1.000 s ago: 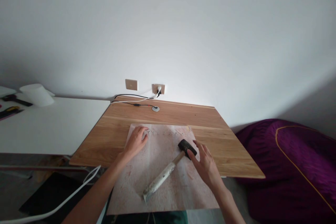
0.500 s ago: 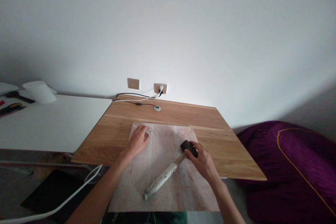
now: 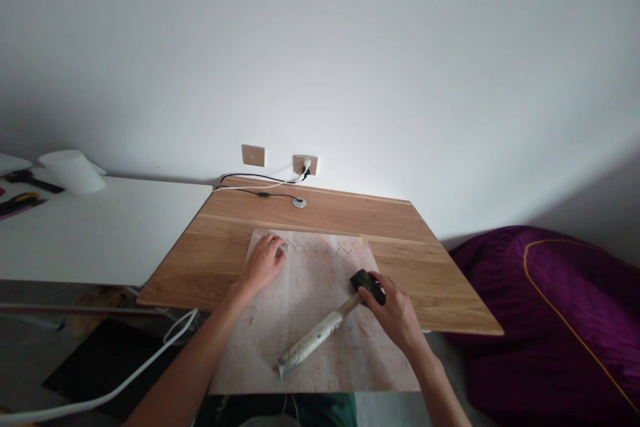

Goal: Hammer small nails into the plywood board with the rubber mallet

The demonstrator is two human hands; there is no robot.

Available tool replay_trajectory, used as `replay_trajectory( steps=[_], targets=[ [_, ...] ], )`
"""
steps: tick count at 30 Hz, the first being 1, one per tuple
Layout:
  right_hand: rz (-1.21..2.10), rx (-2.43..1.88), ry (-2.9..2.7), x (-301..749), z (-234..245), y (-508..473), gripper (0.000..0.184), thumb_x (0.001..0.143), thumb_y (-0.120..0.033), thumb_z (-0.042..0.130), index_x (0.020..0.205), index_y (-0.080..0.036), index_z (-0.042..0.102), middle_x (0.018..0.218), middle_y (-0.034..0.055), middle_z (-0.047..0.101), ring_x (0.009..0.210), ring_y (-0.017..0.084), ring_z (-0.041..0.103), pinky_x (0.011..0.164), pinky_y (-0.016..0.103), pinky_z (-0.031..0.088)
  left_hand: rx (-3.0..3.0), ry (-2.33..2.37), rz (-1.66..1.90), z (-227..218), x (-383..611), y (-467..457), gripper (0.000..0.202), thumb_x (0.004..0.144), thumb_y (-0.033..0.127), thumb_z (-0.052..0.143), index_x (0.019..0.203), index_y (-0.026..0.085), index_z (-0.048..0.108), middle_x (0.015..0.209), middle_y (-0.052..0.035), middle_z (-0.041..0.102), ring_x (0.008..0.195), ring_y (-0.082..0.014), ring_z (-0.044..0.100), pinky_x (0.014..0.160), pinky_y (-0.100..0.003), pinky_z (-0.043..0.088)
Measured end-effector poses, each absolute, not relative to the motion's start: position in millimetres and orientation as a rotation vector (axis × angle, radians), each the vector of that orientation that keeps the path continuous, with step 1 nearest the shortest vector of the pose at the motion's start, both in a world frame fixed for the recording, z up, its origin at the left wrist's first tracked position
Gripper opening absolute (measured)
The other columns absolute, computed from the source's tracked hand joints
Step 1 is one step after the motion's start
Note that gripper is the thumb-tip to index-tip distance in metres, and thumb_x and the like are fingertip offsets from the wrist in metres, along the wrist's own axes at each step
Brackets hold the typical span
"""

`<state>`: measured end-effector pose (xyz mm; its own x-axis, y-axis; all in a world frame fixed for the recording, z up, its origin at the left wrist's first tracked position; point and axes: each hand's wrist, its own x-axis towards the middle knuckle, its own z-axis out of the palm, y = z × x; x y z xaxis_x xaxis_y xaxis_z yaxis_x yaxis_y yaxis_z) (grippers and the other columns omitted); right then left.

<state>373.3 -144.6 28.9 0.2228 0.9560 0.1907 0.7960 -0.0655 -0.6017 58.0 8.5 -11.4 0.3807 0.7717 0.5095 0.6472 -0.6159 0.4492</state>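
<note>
A hammer point(image 3: 314, 339) with a dark block head and a whitish, paint-smeared handle lies diagonally over a pale, mottled board point(image 3: 240, 360). My right hand point(image 3: 395, 307) is closed round its head, and the handle points toward the near left. Along the board's far side runs a row of several small nails point(image 3: 306, 248), some of them leaning. At the left end of that row my left hand point(image 3: 265, 260) rests with curled fingers. Its fingertips are beside the leftmost nail, and whatever they pinch is too small to make out.
The board lies on a wooden tabletop point(image 3: 450, 287). Behind it, cables point(image 3: 260, 188) run to a wall socket point(image 3: 305, 164). A white table point(image 3: 150, 213) on the left bears a paper roll point(image 3: 73, 172) and tools. A purple beanbag point(image 3: 500, 300) is at right.
The hammer and my right hand have shifted slightly to the right. My left hand stays by the row's left end, its fingers a little more closed. The whole view has tilted slightly.
</note>
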Motion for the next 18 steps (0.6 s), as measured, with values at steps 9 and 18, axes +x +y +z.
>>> replay_trajectory(
  steps=[9,18],
  targets=[
    [0.161,-1.808,-1.579,367,11,-148,0.045,0.096,-0.053,0.055,0.123,-0.019,0.064,0.114,0.0140,0.070,0.108,0.032,0.067,0.097,0.049,0.053,2.481,1.259,1.062,-11,57,6,0.022,0.087,0.008,0.058,0.103,0.021,0.064,0.109,-0.0080,0.065,0.108,-0.0258,0.062,0.098,-0.043,0.054],
    [0.169,-1.804,-1.491,364,5,-148,0.047,0.092,-0.057,0.059,0.119,-0.019,0.067,0.109,0.0123,0.068,0.100,0.030,0.067,0.092,0.047,0.054,2.555,1.277,1.008,-10,57,1,0.029,0.091,0.013,0.057,0.118,0.020,0.063,0.130,-0.0131,0.066,0.126,-0.0297,0.060,0.109,-0.049,0.049]
  ],
)
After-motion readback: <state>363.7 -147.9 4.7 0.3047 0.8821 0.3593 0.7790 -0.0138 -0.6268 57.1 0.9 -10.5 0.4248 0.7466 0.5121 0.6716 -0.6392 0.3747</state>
